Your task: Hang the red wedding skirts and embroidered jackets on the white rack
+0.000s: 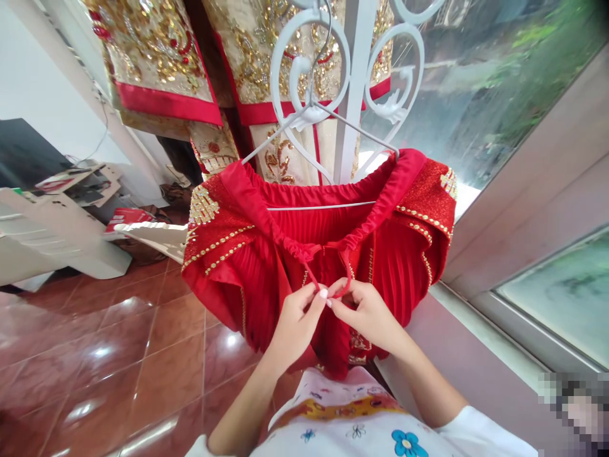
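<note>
Left hand [301, 320]: pinching red drawstring [311, 277], front of pleated skirt [399, 285].
Right hand [365, 314]: pinching drawstring, front of skirt.
Hanger [276, 134]: lower bar [321, 207] inside skirt's waistband [247, 193].

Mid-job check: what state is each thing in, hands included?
Red cords: pinched; whether knotted can't be seen
Left hand: curled, pinching a cord
Right hand: curled, pinching a cord
Red garment: hung up, gathered top open
Hanger: upright, inside the garment's top
Embroidered garments: hanging behind
</note>
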Demonstrator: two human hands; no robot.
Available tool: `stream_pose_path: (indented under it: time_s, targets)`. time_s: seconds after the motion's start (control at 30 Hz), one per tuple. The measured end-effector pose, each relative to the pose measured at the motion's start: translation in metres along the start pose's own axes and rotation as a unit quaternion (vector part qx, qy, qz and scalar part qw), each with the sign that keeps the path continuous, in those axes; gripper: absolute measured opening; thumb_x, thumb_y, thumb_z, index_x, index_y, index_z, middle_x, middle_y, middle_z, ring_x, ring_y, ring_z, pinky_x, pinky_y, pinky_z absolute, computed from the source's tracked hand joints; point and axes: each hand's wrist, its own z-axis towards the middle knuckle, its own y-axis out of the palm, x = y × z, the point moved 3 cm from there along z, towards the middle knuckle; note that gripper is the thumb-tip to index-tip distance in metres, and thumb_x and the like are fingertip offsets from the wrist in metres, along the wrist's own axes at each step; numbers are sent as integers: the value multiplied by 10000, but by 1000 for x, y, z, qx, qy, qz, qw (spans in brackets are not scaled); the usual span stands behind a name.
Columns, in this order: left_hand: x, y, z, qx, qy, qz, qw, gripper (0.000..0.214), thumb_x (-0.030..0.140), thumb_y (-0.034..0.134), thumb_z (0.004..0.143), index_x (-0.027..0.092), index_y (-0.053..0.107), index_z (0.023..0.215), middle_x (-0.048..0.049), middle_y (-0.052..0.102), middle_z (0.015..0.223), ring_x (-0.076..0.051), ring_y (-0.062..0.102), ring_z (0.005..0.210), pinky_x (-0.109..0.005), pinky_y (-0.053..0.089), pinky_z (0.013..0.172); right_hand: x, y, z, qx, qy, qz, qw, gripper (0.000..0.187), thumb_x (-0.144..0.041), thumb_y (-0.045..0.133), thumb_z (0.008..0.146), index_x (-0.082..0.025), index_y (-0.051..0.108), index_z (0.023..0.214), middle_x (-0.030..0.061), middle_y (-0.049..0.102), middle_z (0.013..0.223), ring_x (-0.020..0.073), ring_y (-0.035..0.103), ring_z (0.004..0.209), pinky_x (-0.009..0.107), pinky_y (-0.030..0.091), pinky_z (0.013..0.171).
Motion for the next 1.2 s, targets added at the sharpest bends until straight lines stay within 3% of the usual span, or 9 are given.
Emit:
stream_pose_path:
  time_s: [0.13, 0.27, 0.33, 0.47, 0.67, 0.8, 0.93, 1.1, 1.2]
  targets:
    - [32, -60, 12, 96, 62, 139, 984, 278, 335, 659, 724, 143, 589, 536, 38, 477, 451, -58, 392, 424, -179, 280, 399, -29, -49, -8, 32, -51, -170, 984, 225, -254, 515, 850, -160, 660, 995, -15, 617, 611, 87, 497, 502, 202, 386, 513]
    - [57, -138, 25, 323, 171, 223, 904, 131, 266, 695, 693, 170, 646, 619, 50, 490, 498, -67, 398, 481, -204, 286, 463, -42, -107, 2, 176, -122, -308, 927, 160, -243, 544, 831, -178, 690, 828, 17, 680, 692, 104, 551, 533, 210, 394, 523]
    - [48, -156, 34, 356, 174, 254, 882, 160, 287, 697, 696, 165, 640, 611, 51, 463, 479, -71, 387, 475, -215, 288, 477, -32, -119, 17, 223, -126, -341, 904, 163, -230, 531, 832, -170, 676, 787, 22, 676, 677, 116, 560, 533, 221, 402, 540]
    - [21, -140, 49, 323, 156, 393, 847, 242, 344, 587, 793, 167, 606, 628, 18, 508, 528, -113, 443, 517, -254, 333, 543, -10, -105, 41, 200, -71, -419, 883, 187, -197, 472, 853, -161, 655, 846, 59, 695, 776, 166, 613, 648, 256, 400, 589]
    - [33, -59, 44, 401, 261, 489, 729, 274, 385, 614, 746, 145, 593, 876, -126, 613, 918, -269, 542, 874, -375, 370, 755, -47, -64, 18, 277, -7, -589, 759, 202, -197, 452, 868, -170, 630, 776, 81, 666, 769, 209, 578, 725, 294, 327, 558]
    - [29, -20, 57, 317, 284, 494, 759, 308, 434, 586, 787, 141, 582, 882, -100, 626, 868, -238, 550, 813, -345, 385, 712, -62, -42, 25, 303, -116, -564, 759, 147, -238, 491, 868, -170, 616, 906, 68, 666, 873, 201, 557, 788, 298, 386, 630]
    - [14, -16, 66, 263, 254, 455, 812, 228, 321, 500, 874, 140, 591, 979, -75, 637, 809, -204, 579, 769, -314, 429, 707, -41, -37, 53, 261, -130, -554, 780, 174, -244, 518, 862, -151, 603, 981, 94, 664, 901, 219, 564, 794, 314, 409, 637]
    - [16, -30, 70, 143, 190, 200, 951, 188, 241, 447, 892, 164, 601, 966, -46, 639, 841, -127, 602, 661, -249, 483, 636, -35, -53, 54, 255, -160, -410, 861, 200, -129, 433, 860, -163, 622, 917, 65, 683, 842, 174, 601, 728, 282, 427, 651]
    - [24, -36, 74, 81, 119, -2, 990, 144, 259, 501, 855, 168, 584, 930, 21, 534, 669, -64, 467, 458, -186, 389, 429, -40, -57, 53, 243, -144, -264, 922, 165, -74, 444, 779, -168, 579, 757, 12, 634, 702, 118, 550, 594, 232, 403, 571]
